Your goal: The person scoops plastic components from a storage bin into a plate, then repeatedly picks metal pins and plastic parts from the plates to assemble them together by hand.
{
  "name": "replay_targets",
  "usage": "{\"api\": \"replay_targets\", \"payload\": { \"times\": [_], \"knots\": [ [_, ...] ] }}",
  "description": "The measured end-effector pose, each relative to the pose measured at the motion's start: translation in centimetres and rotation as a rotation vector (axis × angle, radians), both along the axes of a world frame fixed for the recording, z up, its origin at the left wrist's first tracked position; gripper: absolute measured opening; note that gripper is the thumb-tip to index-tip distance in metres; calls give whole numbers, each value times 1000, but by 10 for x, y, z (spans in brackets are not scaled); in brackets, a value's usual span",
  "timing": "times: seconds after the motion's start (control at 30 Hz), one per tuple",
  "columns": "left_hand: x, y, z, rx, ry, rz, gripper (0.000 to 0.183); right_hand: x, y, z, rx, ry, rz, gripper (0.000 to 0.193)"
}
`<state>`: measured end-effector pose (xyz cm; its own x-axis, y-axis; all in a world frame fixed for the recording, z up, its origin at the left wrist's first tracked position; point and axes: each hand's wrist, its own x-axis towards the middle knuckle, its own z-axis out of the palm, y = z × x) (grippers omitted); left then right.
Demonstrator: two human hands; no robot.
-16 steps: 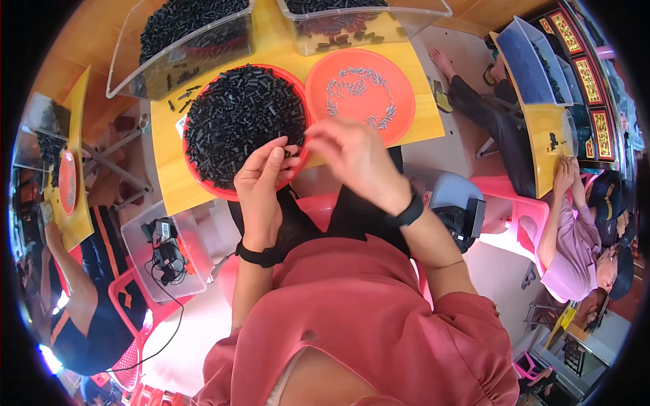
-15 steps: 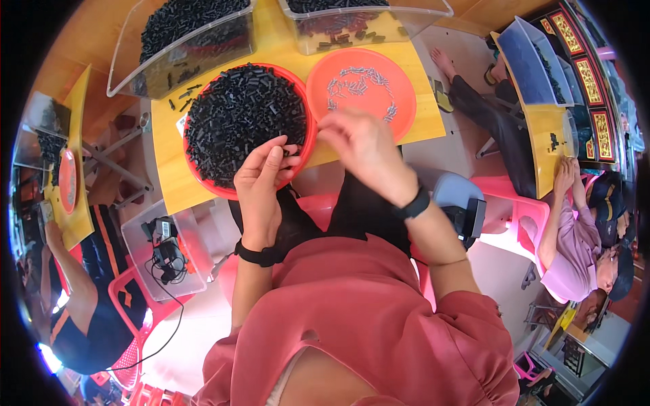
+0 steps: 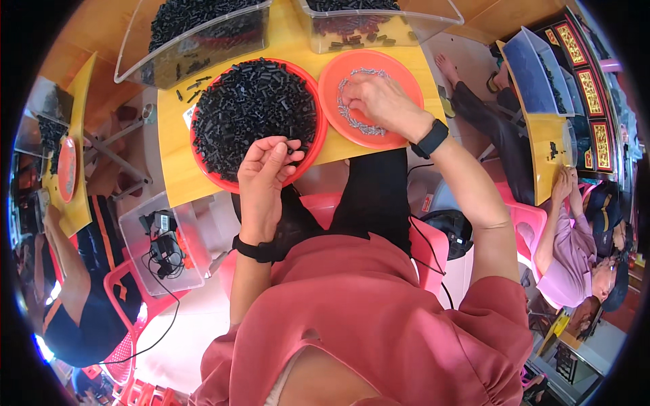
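Observation:
My left hand (image 3: 266,170) is closed in a pinch on a small black plastic part (image 3: 292,150), mostly covered by the fingers. It hovers over the near edge of a red round tray (image 3: 317,101) heaped with small black plastic parts (image 3: 254,111). To the right lies an orange round plate (image 3: 335,61) with small silver metal pieces (image 3: 362,126) spread in a ring. My right hand (image 3: 379,100) is over this plate, fingers bent down toward the pieces. Its fingertips are partly hidden, so whether they grip a piece does not show.
Clear plastic bins (image 3: 223,42) of black parts stand along the far side of the yellow table (image 3: 177,177). A few loose black parts (image 3: 196,84) lie beside the red tray. People sit at tables left and right. A clear box (image 3: 166,243) with cables is on the floor.
My right hand has moved from beside the left hand, away and to the right, over the orange plate. My left hand keeps its pinch near the red tray's edge.

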<state>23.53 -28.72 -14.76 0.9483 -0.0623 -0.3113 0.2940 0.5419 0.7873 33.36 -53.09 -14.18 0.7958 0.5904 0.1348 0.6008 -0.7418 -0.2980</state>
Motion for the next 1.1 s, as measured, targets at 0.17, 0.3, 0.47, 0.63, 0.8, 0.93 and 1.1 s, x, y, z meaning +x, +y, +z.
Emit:
{"api": "replay_targets", "payload": {
  "times": [0.17,0.3,0.47,0.63,0.8,0.93,1.1],
  "knots": [
    [1,4,-1,-62,16,12,16,2,2,9,-106,0,60,9],
    [2,6,-3,-126,19,6,21,2,-2,0,-20,-23,84,7],
    [2,11,-7,-242,0,-26,21,-13,4,5,279,17,-31,6],
    [1,9,-3,-253,10,-6,19,-50,39,26,732,403,-293,8],
    [-2,9,-2,-253,14,23,18,-77,82,41,896,537,-233,13],
    [-5,9,2,-247,20,29,18,-80,95,40,940,523,-202,18],
    [-8,7,4,-230,6,53,17,-81,100,36,976,534,-191,20]
  ]
}}
